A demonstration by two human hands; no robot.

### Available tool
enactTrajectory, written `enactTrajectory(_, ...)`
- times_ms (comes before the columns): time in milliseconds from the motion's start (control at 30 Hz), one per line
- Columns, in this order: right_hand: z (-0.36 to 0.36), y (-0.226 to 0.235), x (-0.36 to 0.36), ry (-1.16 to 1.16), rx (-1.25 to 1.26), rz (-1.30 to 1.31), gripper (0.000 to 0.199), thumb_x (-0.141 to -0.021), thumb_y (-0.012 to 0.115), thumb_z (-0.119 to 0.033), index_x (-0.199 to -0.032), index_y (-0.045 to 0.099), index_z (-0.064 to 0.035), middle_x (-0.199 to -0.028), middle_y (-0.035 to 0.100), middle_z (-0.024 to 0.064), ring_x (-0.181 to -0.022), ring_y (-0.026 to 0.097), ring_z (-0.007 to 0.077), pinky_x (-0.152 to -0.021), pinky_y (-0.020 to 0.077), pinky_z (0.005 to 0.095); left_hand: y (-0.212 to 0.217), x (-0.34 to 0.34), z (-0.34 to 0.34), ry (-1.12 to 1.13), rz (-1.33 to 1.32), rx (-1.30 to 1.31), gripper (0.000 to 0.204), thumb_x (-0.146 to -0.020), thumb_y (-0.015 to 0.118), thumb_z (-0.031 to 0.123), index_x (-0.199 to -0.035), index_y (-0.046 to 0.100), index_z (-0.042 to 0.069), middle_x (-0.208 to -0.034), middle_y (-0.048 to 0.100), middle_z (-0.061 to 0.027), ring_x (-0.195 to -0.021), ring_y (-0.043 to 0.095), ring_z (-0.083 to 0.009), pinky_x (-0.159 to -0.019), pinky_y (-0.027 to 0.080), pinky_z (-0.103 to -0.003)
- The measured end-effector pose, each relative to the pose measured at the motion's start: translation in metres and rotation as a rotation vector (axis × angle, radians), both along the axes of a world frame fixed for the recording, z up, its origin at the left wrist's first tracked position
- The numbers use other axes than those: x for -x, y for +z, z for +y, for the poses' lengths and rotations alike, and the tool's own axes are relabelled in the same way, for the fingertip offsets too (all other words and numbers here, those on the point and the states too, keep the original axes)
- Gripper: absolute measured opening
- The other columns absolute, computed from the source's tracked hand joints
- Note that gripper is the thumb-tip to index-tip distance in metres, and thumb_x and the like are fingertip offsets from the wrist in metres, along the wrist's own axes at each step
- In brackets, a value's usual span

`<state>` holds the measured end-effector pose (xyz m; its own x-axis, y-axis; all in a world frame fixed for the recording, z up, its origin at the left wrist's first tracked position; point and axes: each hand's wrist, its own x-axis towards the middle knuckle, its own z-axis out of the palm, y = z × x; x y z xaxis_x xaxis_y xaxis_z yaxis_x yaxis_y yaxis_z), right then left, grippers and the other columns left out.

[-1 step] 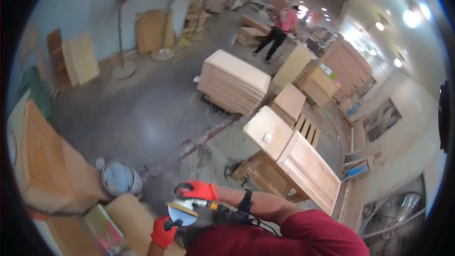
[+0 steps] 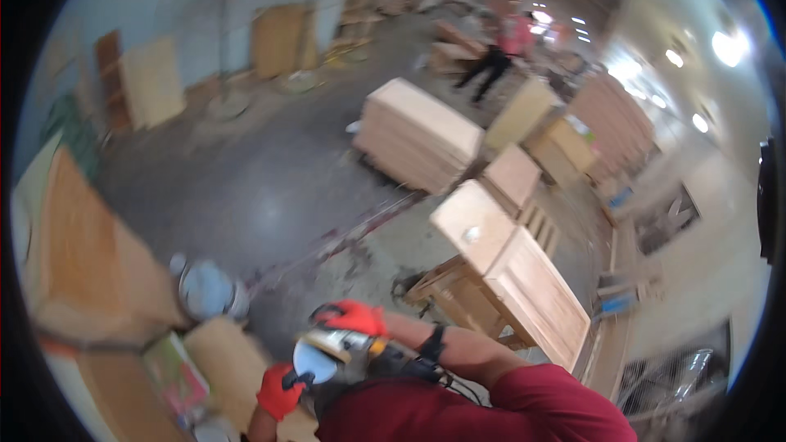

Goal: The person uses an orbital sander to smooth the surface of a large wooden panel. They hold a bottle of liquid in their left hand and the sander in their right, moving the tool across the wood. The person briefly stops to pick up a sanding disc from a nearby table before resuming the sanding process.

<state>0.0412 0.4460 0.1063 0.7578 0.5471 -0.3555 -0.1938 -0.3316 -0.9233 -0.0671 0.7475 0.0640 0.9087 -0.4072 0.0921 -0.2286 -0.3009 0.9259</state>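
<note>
My right hand (image 2: 354, 317), in a red glove with dark fingertips, is closed over the head of a power sander (image 2: 359, 341) with a pale metal body and an orange-yellow band. Its cord runs back along my forearm. A yellowish pad (image 2: 332, 345) shows at the sander's front. Against or just before the pad is a round white sanding disc (image 2: 314, 363). My left hand (image 2: 280, 393), gloved the same way, pinches the disc's lower left edge. Blur hides whether the disc touches the pad.
A bucket (image 2: 209, 290) stands on the floor ahead left, beside curved wooden panels (image 2: 90, 237). Stacked boards (image 2: 422, 135) are farther off. To the right, a panel (image 2: 536, 290) lies on a wooden stand. Pedestal fans (image 2: 228, 102) line the wall; a person (image 2: 499, 53) stands far back.
The view has swung, so the room sits farther right in the picture. The sander and disc have tilted, with the disc's face turned more toward me; both hands keep their hold.
</note>
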Motion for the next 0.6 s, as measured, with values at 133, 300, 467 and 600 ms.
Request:
enactTrajectory(133, -0.087, -0.001, 0.01, 0.01, 0.05, -0.062, 0.043, -0.098, 0.064, -0.026, -0.135, 0.064, -0.0022, -0.134, 0.067, 0.0131, -0.121, 0.064, 0.0229, -0.105, 0.0496, 0.0362, -0.01, 0.017, 0.063, 0.089, 0.423, 0.096, 0.019, -0.089, 0.075, 0.02, -0.105, 0.074, 0.008, -0.081, 0.071, -0.0066, -0.071, 0.067, -0.0164, -0.064, 0.054, -0.037)
enactTrajectory(300, -0.198, -0.046, 0.032, -0.187, 0.09, -0.209, 0.04, -0.099, 0.064, -0.017, -0.135, 0.06, -0.0006, -0.127, 0.069, 0.0133, -0.115, 0.068, 0.0231, -0.101, 0.0536, 0.035, -0.08, -0.024, 0.134, 0.589, 0.523, 0.094, 0.027, -0.102, 0.064, 0.032, -0.103, 0.072, 0.006, -0.079, 0.07, 0.0004, -0.071, 0.059, -0.0099, -0.067, 0.047, -0.029)
enactTrajectory(467, -0.156, -0.036, 0.045, -0.258, -0.042, 0.076, 0.034, -0.109, 0.05, -0.026, -0.131, 0.06, -0.0021, -0.122, 0.069, 0.0093, -0.107, 0.068, 0.0183, -0.096, 0.055, 0.0336, -0.176, -0.042, 0.172, 0.883, 0.796, 0.112, 0.058, -0.094, 0.062, 0.06, -0.109, 0.068, 0.004, -0.098, 0.073, -0.0106, -0.086, 0.067, -0.0189, -0.076, 0.052, -0.034)
enactTrajectory(600, -0.111, -0.003, 0.051, -0.141, 0.066, 0.009, 0.039, -0.108, 0.052, -0.033, -0.131, 0.06, -0.0022, -0.12, 0.069, 0.0098, -0.109, 0.066, 0.0186, -0.096, 0.0537, 0.0351, -0.221, -0.005, 0.17, 0.827, 0.884, -0.287, 0.072, -0.089, 0.061, 0.065, -0.13, 0.066, 0.006, -0.119, 0.074, -0.0174, -0.112, 0.069, -0.0337, -0.096, 0.054, -0.043)
